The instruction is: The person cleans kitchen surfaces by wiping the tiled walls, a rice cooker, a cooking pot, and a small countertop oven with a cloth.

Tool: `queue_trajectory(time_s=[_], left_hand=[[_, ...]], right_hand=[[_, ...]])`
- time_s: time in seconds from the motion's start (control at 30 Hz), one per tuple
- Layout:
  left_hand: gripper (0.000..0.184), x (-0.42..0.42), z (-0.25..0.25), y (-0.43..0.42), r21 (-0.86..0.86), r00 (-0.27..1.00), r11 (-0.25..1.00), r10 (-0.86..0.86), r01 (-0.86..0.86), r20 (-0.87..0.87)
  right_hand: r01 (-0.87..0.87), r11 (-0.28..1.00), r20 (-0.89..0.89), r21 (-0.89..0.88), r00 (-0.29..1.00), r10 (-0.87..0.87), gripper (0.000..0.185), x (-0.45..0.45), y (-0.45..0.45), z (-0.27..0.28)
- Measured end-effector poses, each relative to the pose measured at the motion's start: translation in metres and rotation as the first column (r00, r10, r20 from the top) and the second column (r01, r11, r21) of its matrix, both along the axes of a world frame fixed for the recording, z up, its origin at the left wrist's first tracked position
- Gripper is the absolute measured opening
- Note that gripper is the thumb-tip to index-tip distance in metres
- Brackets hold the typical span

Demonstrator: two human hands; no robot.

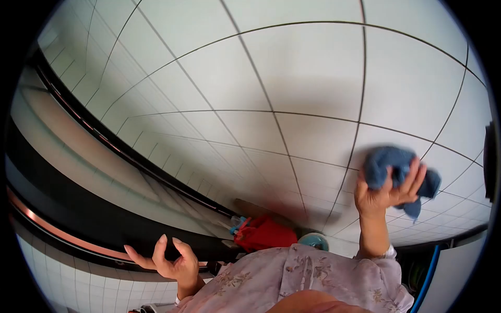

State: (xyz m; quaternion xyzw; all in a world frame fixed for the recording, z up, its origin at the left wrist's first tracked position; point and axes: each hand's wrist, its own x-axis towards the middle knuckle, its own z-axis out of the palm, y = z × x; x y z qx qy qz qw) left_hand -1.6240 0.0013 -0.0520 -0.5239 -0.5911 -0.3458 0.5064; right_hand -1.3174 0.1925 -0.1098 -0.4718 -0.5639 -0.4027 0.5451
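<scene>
My right hand (385,195) presses a crumpled blue cloth (387,159) against the white tiled wall (313,68), with its fingers spread over the fabric. Part of the cloth hangs out past the fingertips on the right. On the other side, my left hand (172,260) is raised near a dark panel with a copper-coloured strip (68,235). Its fingers are apart and curled a little, and nothing is in them.
A long black-edged rail (120,151) runs diagonally along the left. Low in the middle are a red bag (263,235) and a round teal container (314,241). A blue-edged white panel (454,271) stands at the lower right, and a dark object (490,161) at the right edge.
</scene>
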Motion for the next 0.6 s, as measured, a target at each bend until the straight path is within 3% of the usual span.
queue_trajectory(time_s=[0.03,0.07,0.2,0.37,0.53,0.57,0.6], left_hand=[[0.025,-0.001,0.0,-0.003,-0.004,1.0,1.0,0.008,-0.008,-0.002],[0.025,-0.001,-0.001,-0.004,0.006,1.0,1.0,-0.007,0.007,-0.003],[0.024,-0.006,-0.006,-0.013,0.024,1.0,1.0,-0.014,0.014,0.019],[0.028,-0.01,-0.008,-0.015,-0.022,0.999,0.999,-0.028,0.027,-0.038],[0.032,-0.013,-0.013,-0.014,-0.004,0.997,0.997,-0.078,0.078,0.016],[0.032,-0.013,-0.013,-0.014,-0.012,0.997,0.997,-0.07,0.07,0.015],[0.031,-0.013,-0.014,-0.016,-0.023,0.998,0.998,-0.061,0.061,0.015]], right_hand=[[-0.05,0.998,-0.051,0.043,0.997,0.052,0.024,-0.016,0.007,0.016],[-0.039,0.999,-0.066,0.014,0.997,0.039,0.022,-0.03,0.009,0.032],[-0.073,0.997,-0.02,0.036,0.997,0.074,0.039,-0.089,0.017,0.081],[-0.164,0.985,0.018,0.044,0.986,0.163,0.038,-0.156,0.035,0.113],[-0.518,0.854,0.237,0.053,0.837,0.493,0.027,-0.22,0.045,0.166],[-0.523,0.85,0.289,0.057,0.824,0.488,0.028,-0.235,0.049,0.181],[-0.423,0.9,0.365,0.103,0.858,0.362,0.029,-0.25,0.054,0.196]])
